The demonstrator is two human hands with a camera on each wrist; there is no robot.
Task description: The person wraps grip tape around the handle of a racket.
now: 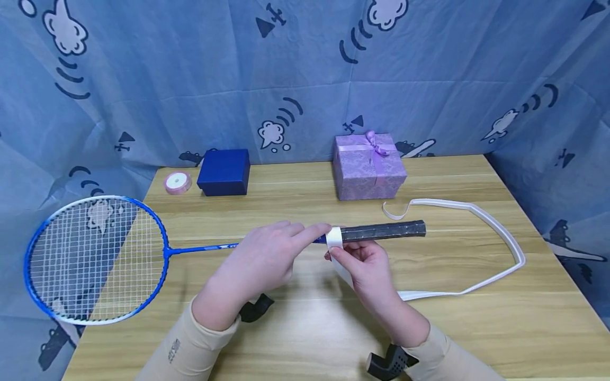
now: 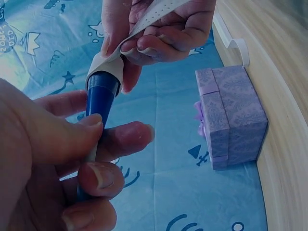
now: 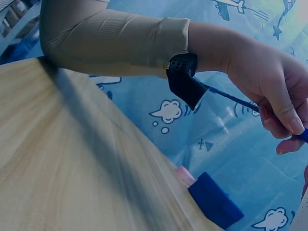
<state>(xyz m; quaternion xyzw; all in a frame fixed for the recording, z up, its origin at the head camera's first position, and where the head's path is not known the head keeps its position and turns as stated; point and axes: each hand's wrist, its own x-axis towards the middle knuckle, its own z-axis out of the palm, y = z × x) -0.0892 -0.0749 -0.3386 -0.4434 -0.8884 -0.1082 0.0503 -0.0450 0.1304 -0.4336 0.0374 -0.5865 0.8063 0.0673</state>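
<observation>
A blue and white badminton racket (image 1: pixel 202 248) is held above the table, its head to the left and its black handle (image 1: pixel 383 230) to the right. My left hand (image 1: pixel 271 254) grips the racket at the blue cone (image 2: pixel 103 98) below the handle, thumb and fingers round it. White grip tape (image 1: pixel 335 237) is wound about the handle's lower end. My right hand (image 1: pixel 364 267) pinches the tape close to the handle, and the perforated strip (image 2: pixel 156 19) runs through its fingers. The tape's long tail (image 1: pixel 505 235) curves over the table's right side.
Toward the back of the wooden table (image 1: pixel 286 206) stand a pink ribbon roll (image 1: pixel 177 182), a dark blue box (image 1: pixel 224 172) and a purple gift box (image 1: pixel 369 166) with a bow. A blue patterned curtain (image 1: pixel 305 79) hangs behind. The racket head (image 1: pixel 97 259) reaches past the table's left edge.
</observation>
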